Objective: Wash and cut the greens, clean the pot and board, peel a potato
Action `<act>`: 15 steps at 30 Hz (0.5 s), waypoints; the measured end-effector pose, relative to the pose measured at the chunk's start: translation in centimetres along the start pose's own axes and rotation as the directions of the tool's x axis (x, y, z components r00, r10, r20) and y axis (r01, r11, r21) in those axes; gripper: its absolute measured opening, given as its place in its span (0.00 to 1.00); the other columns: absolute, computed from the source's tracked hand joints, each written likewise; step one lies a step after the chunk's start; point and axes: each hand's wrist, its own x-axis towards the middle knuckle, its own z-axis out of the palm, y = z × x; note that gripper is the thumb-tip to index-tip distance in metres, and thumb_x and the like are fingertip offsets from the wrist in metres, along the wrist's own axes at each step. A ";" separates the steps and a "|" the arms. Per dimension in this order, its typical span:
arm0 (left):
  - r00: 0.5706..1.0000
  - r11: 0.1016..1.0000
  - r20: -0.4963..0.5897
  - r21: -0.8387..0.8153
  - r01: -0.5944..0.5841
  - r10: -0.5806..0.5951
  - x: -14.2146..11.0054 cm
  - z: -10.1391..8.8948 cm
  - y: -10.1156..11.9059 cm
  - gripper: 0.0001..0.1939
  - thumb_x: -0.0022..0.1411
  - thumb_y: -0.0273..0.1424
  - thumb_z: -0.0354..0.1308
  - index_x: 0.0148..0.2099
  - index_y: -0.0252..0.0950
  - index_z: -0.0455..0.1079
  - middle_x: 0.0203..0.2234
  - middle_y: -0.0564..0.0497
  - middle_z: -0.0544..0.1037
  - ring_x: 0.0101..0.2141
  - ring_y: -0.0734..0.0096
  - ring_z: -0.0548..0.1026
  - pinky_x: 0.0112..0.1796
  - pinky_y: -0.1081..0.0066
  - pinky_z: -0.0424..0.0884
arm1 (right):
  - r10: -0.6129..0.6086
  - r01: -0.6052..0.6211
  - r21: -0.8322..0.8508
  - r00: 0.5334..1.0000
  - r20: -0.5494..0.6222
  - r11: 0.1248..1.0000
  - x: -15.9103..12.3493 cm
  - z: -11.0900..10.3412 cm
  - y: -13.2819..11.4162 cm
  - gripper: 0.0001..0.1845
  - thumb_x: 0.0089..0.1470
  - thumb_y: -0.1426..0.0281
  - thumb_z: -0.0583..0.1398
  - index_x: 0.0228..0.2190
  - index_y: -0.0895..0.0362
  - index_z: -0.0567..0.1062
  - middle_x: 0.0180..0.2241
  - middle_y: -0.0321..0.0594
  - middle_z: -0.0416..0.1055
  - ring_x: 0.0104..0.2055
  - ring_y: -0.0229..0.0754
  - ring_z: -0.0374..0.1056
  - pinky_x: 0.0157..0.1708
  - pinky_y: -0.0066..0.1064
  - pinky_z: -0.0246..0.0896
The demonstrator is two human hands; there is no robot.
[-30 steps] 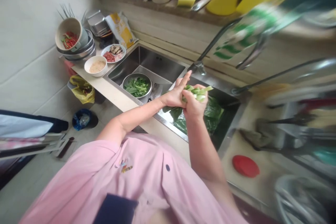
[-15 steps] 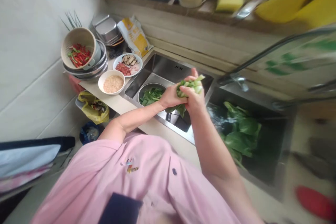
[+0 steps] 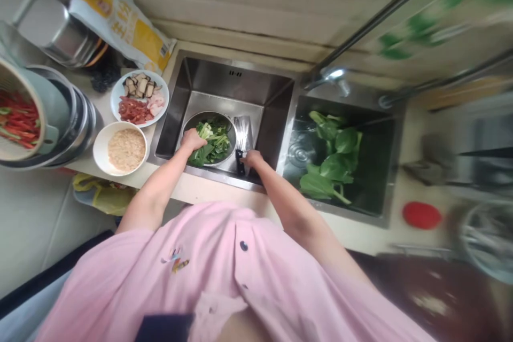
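The small dark thing [image 3: 240, 163] by the right hand [image 3: 252, 158] is too small to tell; the wire basket [image 3: 487, 238] far beyond that hand is blurred.

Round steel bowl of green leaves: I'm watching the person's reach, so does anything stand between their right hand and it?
Yes: a black-handled, broad-bladed steel knife sits in the sink between the right hand and the round steel bowl, close beside the bowl's rim. The left hand rests on the green leaves.
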 end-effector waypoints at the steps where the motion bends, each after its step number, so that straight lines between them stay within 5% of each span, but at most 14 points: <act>1: 0.999 0.998 0.039 0.045 0.033 -0.034 0.2 0.4 -0.1 0.26 0.48 0.34 0.70 0.51 0.35 0.80 0.49 0.36 0.83 0.52 0.45 0.81 0.46 0.63 0.75 | 0.021 -0.020 -0.017 0.999 0.034 1.000 0.5 1.0 -0.2 0.25 0.52 0.73 0.71 0.50 0.72 0.78 0.51 0.67 0.76 0.57 0.62 0.74 0.56 0.41 0.70; 6: 0.999 0.994 0.026 0.097 0.041 -0.043 1.2 1.8 0.5 0.28 0.51 0.36 0.70 0.55 0.34 0.76 0.50 0.35 0.82 0.53 0.47 0.79 0.48 0.63 0.74 | 0.061 -0.058 -0.032 0.995 0.085 0.998 2.2 3.7 -0.7 0.34 0.56 0.75 0.67 0.62 0.70 0.67 0.57 0.66 0.72 0.60 0.55 0.71 0.57 0.37 0.66; 15: 0.998 0.989 -0.039 0.142 0.048 -0.043 2.3 2.5 1.3 0.29 0.54 0.37 0.69 0.58 0.37 0.75 0.49 0.36 0.82 0.52 0.45 0.80 0.49 0.57 0.75 | 0.042 -0.044 0.051 0.999 0.034 0.998 2.7 4.4 -0.9 0.39 0.59 0.75 0.61 0.66 0.73 0.54 0.57 0.73 0.68 0.60 0.58 0.70 0.56 0.43 0.66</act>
